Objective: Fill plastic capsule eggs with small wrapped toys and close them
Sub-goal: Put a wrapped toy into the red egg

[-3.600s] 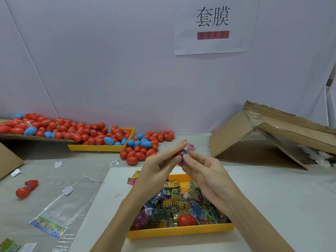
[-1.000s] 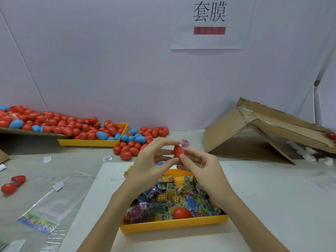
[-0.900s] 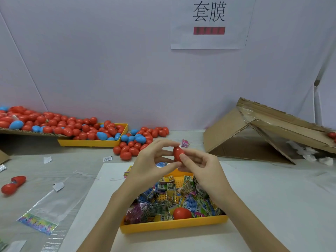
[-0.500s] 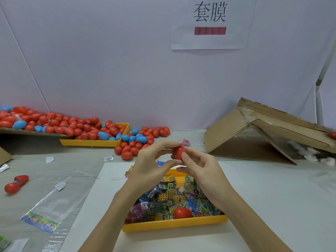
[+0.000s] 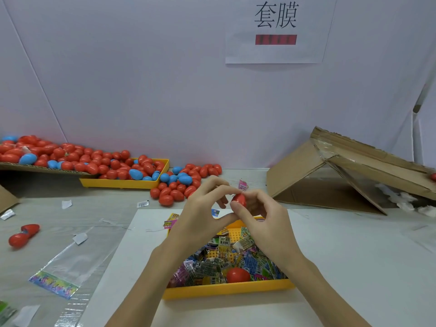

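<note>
Currently L hand & R hand both pinch red egg above toy tray's far edge, prob. to press halves shut.

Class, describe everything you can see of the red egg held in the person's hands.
The red egg is small, glossy and plastic-looking, and looks closed. It is held in the air above the far end of the yellow tray, pinched between the fingertips of the left hand and right hand, which hide much of it.
</note>
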Motion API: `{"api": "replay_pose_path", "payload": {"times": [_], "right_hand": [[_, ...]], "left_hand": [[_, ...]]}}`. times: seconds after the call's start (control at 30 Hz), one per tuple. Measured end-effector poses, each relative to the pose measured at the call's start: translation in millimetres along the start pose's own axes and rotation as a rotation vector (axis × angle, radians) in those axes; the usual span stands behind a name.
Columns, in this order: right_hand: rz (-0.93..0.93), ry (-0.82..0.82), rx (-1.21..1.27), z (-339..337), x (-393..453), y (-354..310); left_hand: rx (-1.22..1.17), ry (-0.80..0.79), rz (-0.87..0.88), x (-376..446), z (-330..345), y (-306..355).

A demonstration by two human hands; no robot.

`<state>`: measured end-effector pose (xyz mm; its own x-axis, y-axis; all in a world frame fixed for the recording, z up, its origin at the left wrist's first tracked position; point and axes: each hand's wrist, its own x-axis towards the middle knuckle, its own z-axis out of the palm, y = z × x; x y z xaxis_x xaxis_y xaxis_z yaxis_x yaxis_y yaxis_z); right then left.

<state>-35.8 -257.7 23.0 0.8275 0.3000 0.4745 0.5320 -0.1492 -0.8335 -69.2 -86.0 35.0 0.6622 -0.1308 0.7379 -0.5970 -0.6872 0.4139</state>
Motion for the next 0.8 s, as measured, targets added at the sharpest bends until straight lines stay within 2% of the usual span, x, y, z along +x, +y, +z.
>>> {"api": "replay_pose_path", "payload": {"times": [0.17, 0.27, 0.37, 0.43, 0.53, 0.6, 0.67, 0.8], "right_hand": [[-0.071, 0.021, -0.109, -3.9, 1.3, 2.6], [-0.017, 0.016, -0.054, -1.8, 0.6, 1.9], [0.091, -0.072, 0.100, 2.2, 1.3, 1.3], [0.154, -0.067, 0.211, 2.8, 2.3, 0.8], [0.156, -0.045, 0.201, 1.7, 3.6, 1.4], [0.169, -0.068, 0.181, 2.1, 4.4, 1.6], [0.173, -0.106, 0.079, 1.2, 4.6, 4.7], [0.052, -0.306, -0.444, -1.6, 0.4, 10.0]], "left_hand": [[-0.003, -0.079, 0.030, -0.5, -1.8, 2.5], [-0.026, -0.092, 0.000, -0.2, -0.3, 5.0], [-0.167, -0.058, -0.099, 1.1, -2.7, 6.3], [-0.266, -0.060, -0.192, 1.5, -7.6, 3.8], [-0.395, -0.098, -0.315, 1.7, -12.6, 0.9], [-0.425, -0.056, -0.397, 2.1, -12.2, 0.4], [-0.479, 0.014, -0.506, 3.2, -11.9, -0.5], [-0.576, 0.069, -0.605, 4.5, -15.4, -4.9]]}}
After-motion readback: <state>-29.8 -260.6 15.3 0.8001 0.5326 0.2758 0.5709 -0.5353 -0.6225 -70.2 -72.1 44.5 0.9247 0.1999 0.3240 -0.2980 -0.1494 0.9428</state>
